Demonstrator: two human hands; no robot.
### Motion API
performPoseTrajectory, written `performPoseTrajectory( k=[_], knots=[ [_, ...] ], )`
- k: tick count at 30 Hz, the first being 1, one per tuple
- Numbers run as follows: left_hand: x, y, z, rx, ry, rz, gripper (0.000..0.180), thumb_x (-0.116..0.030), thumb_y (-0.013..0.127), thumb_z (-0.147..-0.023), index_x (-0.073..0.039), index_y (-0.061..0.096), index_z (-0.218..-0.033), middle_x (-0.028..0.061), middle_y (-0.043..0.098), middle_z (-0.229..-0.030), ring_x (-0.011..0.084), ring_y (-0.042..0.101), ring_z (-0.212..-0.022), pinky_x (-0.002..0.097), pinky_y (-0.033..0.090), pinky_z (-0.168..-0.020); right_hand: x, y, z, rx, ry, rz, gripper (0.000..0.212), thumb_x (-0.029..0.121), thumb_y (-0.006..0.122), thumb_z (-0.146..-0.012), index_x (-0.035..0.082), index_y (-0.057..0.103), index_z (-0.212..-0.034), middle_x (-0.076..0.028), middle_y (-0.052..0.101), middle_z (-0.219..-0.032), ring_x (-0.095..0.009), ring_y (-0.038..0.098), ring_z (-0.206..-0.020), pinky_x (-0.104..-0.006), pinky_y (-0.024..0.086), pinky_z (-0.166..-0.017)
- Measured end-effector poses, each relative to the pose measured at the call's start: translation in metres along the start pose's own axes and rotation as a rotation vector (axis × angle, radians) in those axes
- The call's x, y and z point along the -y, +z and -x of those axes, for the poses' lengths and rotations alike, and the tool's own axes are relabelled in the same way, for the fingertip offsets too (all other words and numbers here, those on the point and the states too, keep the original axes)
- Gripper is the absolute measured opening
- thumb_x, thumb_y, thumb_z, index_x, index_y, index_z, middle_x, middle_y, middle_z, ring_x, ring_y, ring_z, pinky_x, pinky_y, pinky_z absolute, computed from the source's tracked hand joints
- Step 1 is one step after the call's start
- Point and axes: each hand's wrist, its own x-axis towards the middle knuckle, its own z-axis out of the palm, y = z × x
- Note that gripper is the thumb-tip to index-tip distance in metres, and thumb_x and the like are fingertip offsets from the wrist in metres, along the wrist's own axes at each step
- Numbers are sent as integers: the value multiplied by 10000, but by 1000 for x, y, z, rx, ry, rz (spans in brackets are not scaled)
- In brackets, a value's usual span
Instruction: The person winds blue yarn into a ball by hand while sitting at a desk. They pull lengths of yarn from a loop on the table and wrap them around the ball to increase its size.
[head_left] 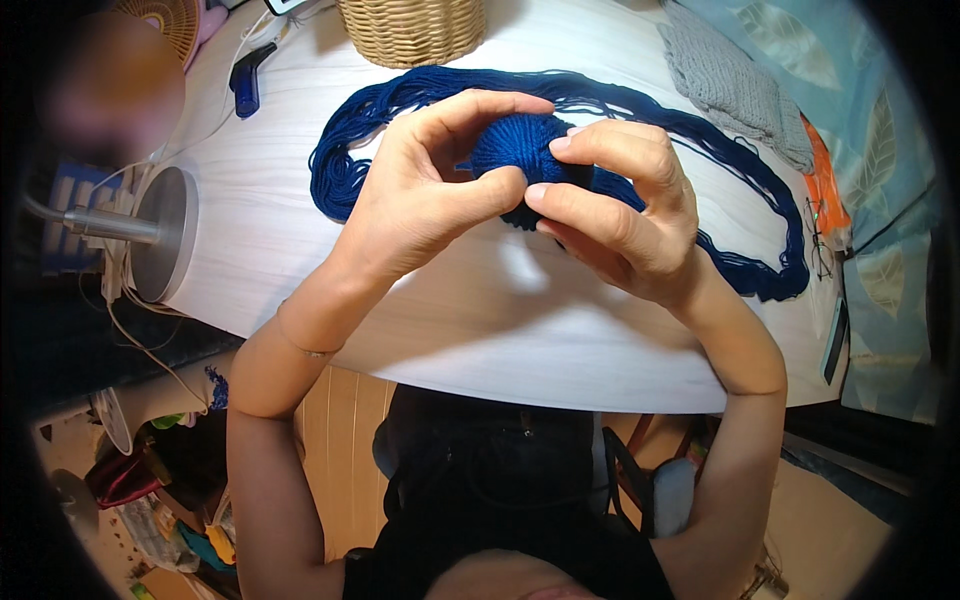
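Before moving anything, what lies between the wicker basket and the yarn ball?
In the head view: the far strands of the blue skein, then the left hand.

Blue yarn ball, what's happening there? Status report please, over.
Left hand and right hand both gripping the blue yarn ball. Loose blue skein laid in a long loop on the table. Wicker basket beyond the skein, apart from both hands.

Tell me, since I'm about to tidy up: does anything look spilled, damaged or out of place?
Nothing visibly spilled or damaged: the blue yarn ball and loose skein look intact. The oddest spot is the jumble at lower left, beyond the desk, where mixed items lie heaped.
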Motion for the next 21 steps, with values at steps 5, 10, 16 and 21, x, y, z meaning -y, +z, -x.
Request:
performPoseTrajectory(
  k=[5, 10, 16, 21],
  knots=[
    [1, -3, 0, 11, 47, -9, 382, 17, 601, -745, 8, 576, -1127, 28, 595, -946, 55, 560, -795, 199, 489, -679, -9, -10, 2, -35, 205, -136, 514, 450, 553, -865, 53, 523, -1190, -155, 508, -1149, -267, 508, -1073, -363, 417, -923],
    [2, -4, 1, 66, 131, -94, 392, -10, 606, -741, 0, 570, -1131, 41, 596, -958, 67, 572, -807, 206, 509, -675, -9, 5, 9, 16, 753, -776, 578, 435, 318, -932, -13, 441, -1276, -177, 461, -1267, -272, 409, -1222, -372, 265, -1056],
    [-3, -1, 1, 89, 197, -230, 456, 53, 522, -694, 59, 521, -1150, 142, 556, -1147, 184, 531, -1085, 336, 411, -988, -9, -3, 15, 263, 1038, -1113, 641, 542, 270, -943, 10, 476, -1237, -74, 567, -959, -127, 550, -894, -238, 440, -823],
    [0, -2, 2, 53, 225, -187, 448, 12, 562, -733, 40, 489, -1174, 135, 555, -1138, 177, 543, -1060, 319, 439, -956, -6, 3, 6, 74, 1125, -1131, 334, 307, 391, -986, 15, 541, -1047, 12, 541, -790, -58, 513, -643, -191, 421, -558]
  ],
)
